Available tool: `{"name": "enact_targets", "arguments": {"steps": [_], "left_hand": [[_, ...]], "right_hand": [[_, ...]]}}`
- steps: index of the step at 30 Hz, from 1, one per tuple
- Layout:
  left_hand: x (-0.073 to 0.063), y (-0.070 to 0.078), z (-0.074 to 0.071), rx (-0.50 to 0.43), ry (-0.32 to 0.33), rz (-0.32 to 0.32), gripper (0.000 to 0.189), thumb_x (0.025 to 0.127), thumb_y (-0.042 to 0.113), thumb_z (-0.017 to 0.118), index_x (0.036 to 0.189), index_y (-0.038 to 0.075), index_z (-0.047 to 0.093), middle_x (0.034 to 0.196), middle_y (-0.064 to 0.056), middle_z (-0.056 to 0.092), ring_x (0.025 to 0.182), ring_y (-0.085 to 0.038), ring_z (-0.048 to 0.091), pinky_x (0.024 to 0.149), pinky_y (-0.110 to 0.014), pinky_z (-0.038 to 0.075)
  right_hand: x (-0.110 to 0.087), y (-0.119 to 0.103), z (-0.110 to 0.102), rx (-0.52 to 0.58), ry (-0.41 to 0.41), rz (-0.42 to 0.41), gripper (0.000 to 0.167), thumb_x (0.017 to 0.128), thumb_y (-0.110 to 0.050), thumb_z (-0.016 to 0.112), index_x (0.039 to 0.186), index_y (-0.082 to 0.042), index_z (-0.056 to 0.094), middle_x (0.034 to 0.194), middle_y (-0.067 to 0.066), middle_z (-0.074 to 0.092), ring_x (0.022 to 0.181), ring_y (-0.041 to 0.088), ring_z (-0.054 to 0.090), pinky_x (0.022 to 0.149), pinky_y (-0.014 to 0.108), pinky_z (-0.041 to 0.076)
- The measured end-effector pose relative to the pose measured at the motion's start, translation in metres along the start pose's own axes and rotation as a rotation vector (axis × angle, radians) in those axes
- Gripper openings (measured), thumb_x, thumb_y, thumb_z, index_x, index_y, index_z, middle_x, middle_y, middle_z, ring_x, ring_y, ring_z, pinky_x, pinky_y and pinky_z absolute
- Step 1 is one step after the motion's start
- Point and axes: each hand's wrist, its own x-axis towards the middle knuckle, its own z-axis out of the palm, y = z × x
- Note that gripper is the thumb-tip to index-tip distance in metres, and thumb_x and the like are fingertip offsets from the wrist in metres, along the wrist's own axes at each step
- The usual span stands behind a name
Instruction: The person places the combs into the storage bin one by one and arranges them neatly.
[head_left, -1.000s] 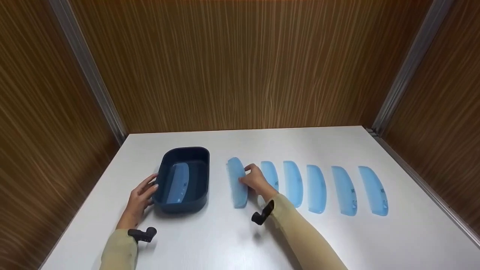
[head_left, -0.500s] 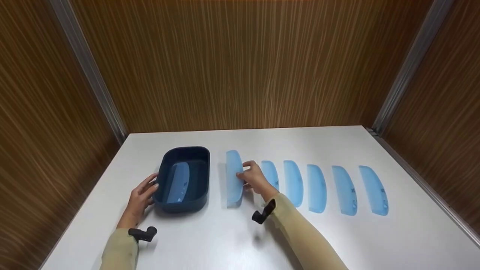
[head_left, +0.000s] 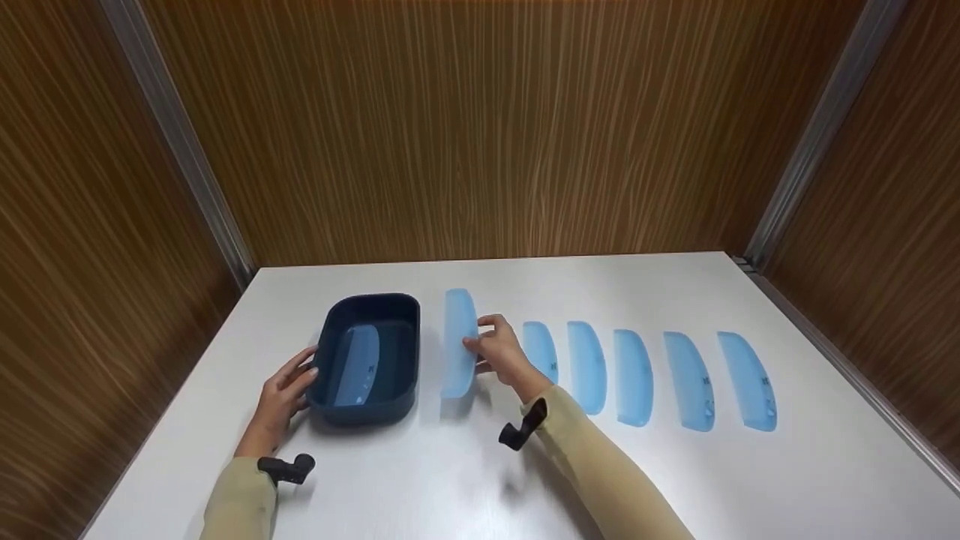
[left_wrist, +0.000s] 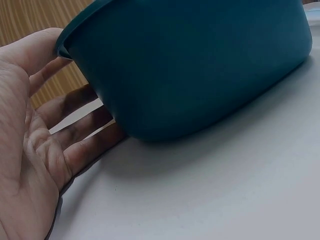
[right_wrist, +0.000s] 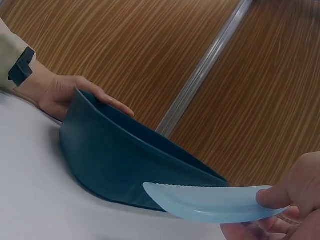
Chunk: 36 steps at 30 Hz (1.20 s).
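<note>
A dark blue plastic box (head_left: 360, 415) stands on the table's left side. My left hand (head_left: 281, 397) grips its left wall; in the left wrist view the thumb hooks over the rim (left_wrist: 75, 22) and the other fingers lie against the outer wall. Inside the box lies a light-blue crescent-shaped plastic piece (head_left: 358, 364) with small dark marks. My right hand (head_left: 501, 352) pinches a like crescent-shaped piece (head_left: 459, 330) by its curved edge, lifted above the table right of the box. Its straight edge looks finely toothed in the right wrist view, where the piece (right_wrist: 210, 202) hangs before the box.
Several more light-blue crescent-shaped pieces (head_left: 634, 379) lie in a spaced row on the white table (head_left: 420, 480), right of my right hand. The nearest one (head_left: 540, 345) is partly behind the hand. Wood-grain panels (head_left: 480, 135) close the back and both sides.
My right hand has raised the crescent-shaped piece off the table, tilted it more upright, and moved it slightly left and away. The left hand and box have stayed put.
</note>
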Motion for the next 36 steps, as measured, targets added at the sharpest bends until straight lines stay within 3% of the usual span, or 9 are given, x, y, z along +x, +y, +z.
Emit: {"name": "enact_targets", "arguments": {"steps": [12,31,36], "left_hand": [[-0.001,0.0,0.001,0.012,0.0,-0.011,0.055,0.092,0.033,0.058,0.143,0.022,0.038,0.143,-0.01,0.038,0.127,-0.026,0.04,0.094,-0.046,0.039],[-0.001,0.001,0.003,-0.003,0.011,-0.015,0.056,0.091,0.033,0.059,0.142,0.021,0.039,0.143,-0.01,0.039,0.127,-0.025,0.04,0.095,-0.048,0.038],[-0.001,0.002,0.003,-0.018,0.016,-0.018,0.055,0.092,0.031,0.059,0.142,0.019,0.039,0.142,-0.012,0.04,0.127,-0.025,0.04,0.091,-0.04,0.042]], "right_hand": [[-0.01,-0.013,0.012,0.098,-0.041,-0.029,0.047,0.086,-0.005,0.064,0.126,-0.007,0.038,0.105,0.018,0.054,0.072,0.026,0.062,0.057,0.037,0.052],[-0.008,-0.021,0.039,0.09,-0.05,-0.052,0.045,0.086,-0.006,0.063,0.123,-0.006,0.038,0.105,0.019,0.053,0.072,0.028,0.062,0.057,0.039,0.053],[-0.004,-0.022,0.045,0.084,-0.05,-0.036,0.044,0.085,-0.005,0.063,0.122,-0.006,0.039,0.103,0.019,0.052,0.071,0.028,0.063,0.056,0.038,0.053]]}}
